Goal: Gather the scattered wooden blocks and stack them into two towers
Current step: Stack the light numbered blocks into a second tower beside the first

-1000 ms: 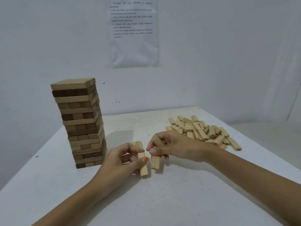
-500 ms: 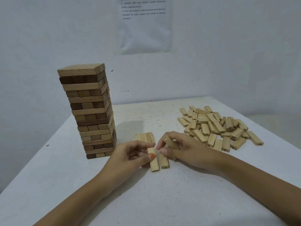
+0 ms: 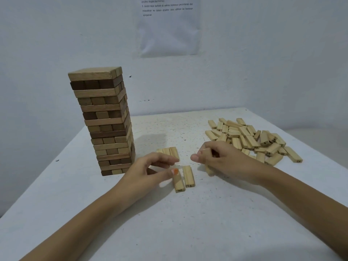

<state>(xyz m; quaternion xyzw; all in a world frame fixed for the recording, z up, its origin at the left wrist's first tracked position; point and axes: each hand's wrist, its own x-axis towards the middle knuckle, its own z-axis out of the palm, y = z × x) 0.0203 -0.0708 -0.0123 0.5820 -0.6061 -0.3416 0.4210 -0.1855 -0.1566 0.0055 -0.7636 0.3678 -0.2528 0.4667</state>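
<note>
**Both hands low over the loose blocks**

The left hand (image 3: 148, 172) reaches in with fingers loosely curved and apart, its thumb tip on one of two pale rectangular wooden blocks (image 3: 188, 177) lying side by side on the white speckled table (image 3: 188, 227). The right hand (image 3: 224, 162) curls round another pale wooden block (image 3: 208, 169), blurred. The tall brown wooden block tower (image 3: 107, 121) stands left, the heap of pale blocks (image 3: 250, 138) right

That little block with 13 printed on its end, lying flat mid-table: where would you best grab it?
Probably from above, pinching the block marked 13 by its two short ends. It lies flat, and the block marked 40 lies close along its left side, leaving little room for a finger there, while its ends and right side look free.
</note>
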